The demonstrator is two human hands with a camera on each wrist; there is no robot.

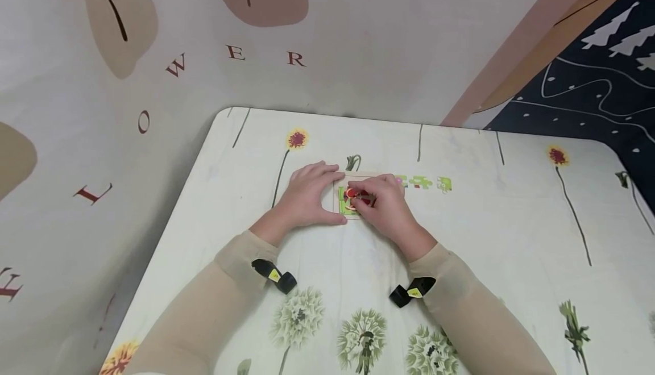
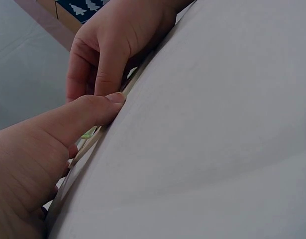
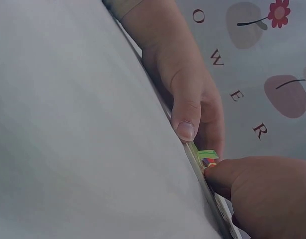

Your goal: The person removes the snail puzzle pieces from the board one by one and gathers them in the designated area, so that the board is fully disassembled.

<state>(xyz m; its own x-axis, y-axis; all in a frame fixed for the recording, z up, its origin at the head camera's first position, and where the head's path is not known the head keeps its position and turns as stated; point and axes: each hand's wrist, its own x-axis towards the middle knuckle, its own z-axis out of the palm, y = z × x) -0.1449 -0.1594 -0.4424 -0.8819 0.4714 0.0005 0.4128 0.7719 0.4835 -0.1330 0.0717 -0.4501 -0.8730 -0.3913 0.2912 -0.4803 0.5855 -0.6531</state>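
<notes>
A small wooden jigsaw puzzle board with a colourful green and red picture lies flat on the table. My left hand spans its left side, with fingers at the far edge and thumb at the near edge, gripping it. Over the board, my right hand pinches a colourful puzzle piece between thumb and fingers. That piece stands tilted above the board in the right wrist view. The right hand hides much of the board's right part. In the left wrist view, the left thumb presses the board's edge.
Several loose green puzzle pieces lie in a row to the right of the board. The table wears a white cloth printed with flowers. A patterned wall covering rises behind its far edge.
</notes>
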